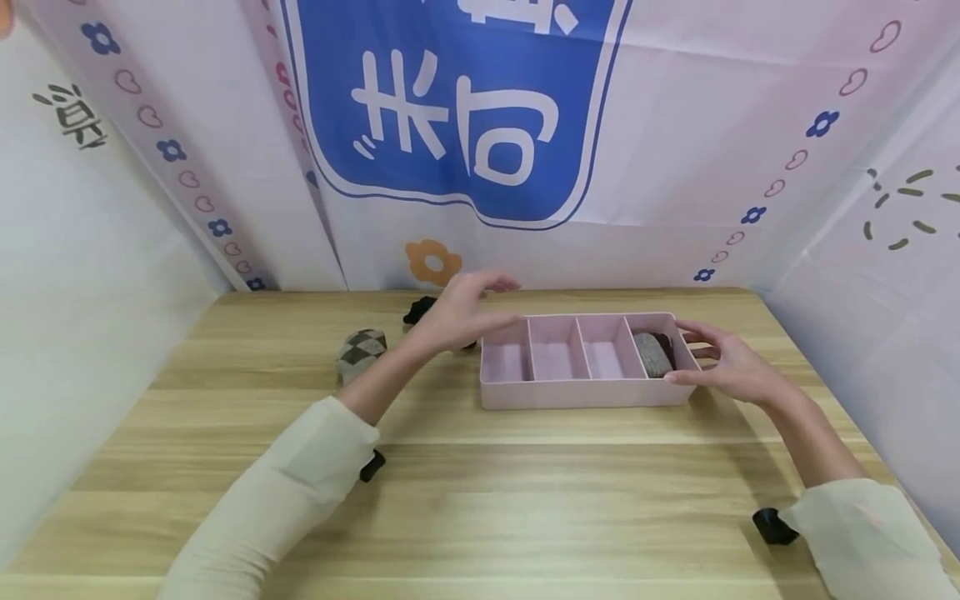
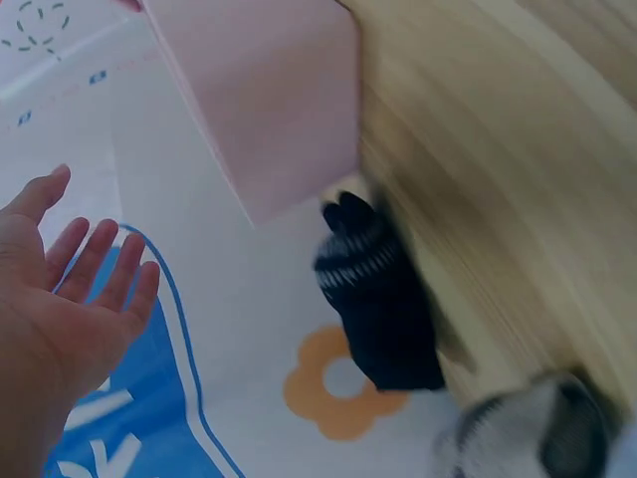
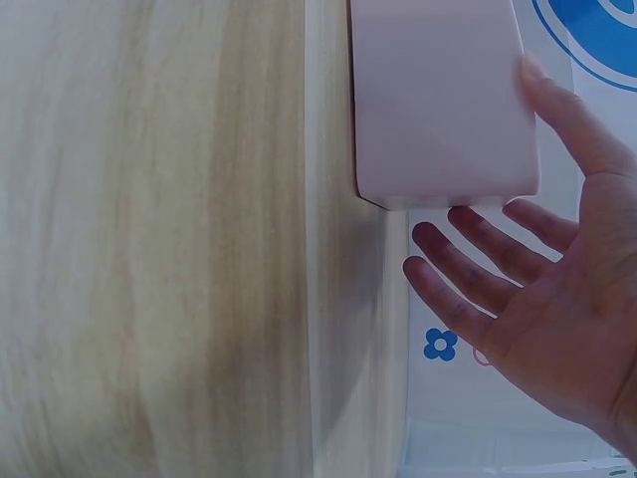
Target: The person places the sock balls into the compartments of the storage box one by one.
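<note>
A pink divided box [image 1: 585, 395] stands toward the back of the table. Its rightmost compartment holds a folded grey sock [image 1: 653, 356] with dark brown beside it; the other compartments hold nothing visible. My left hand [image 1: 467, 312] hovers at the box's left end, fingers spread and nothing in them. At the right end, my right hand [image 1: 723, 362] touches the box, thumb at its upper edge and fingers loosely extended by the end wall. A black sock with a whitish patterned band [image 2: 383, 299] lies left of the box, partly hidden by my left hand in the head view.
A grey checkered sock [image 1: 363, 350] lies farther left on the wooden table [image 1: 525, 508], beside my left forearm. Printed white cloth [image 1: 660, 167] hangs behind the table, and pale walls flank it. Black wrist devices [image 1: 775, 527] sit at both sleeves.
</note>
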A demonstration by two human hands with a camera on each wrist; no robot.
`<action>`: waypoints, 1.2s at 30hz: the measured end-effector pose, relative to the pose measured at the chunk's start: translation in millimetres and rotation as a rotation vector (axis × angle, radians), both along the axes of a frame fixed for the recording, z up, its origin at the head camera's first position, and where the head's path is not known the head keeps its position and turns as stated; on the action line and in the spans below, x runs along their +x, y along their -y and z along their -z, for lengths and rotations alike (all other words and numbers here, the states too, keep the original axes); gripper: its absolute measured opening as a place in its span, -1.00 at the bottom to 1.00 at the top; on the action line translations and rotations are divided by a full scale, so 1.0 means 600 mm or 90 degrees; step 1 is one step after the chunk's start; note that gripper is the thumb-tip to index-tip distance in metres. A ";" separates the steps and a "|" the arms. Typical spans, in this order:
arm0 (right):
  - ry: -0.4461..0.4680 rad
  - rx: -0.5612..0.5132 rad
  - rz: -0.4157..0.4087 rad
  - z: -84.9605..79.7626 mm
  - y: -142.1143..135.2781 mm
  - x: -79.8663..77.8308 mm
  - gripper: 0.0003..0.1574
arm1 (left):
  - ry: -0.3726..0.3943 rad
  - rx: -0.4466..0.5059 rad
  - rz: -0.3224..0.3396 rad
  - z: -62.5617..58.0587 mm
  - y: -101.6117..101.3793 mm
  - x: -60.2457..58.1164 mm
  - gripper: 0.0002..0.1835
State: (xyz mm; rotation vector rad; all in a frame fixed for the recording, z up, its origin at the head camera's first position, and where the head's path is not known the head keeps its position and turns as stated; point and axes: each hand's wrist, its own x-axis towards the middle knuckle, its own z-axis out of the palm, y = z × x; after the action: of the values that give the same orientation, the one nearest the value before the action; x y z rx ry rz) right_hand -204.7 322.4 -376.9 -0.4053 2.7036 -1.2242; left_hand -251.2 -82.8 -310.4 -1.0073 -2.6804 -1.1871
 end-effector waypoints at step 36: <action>0.014 0.007 0.007 0.003 0.003 0.001 0.16 | 0.004 -0.056 -0.089 0.055 0.239 0.077 -0.56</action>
State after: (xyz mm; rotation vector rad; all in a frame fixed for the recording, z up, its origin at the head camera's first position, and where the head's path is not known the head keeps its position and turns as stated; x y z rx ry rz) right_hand -203.9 320.9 -379.0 -0.3754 2.6964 -1.2095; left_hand -205.1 -226.2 -343.2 -0.8097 -2.7781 -1.0571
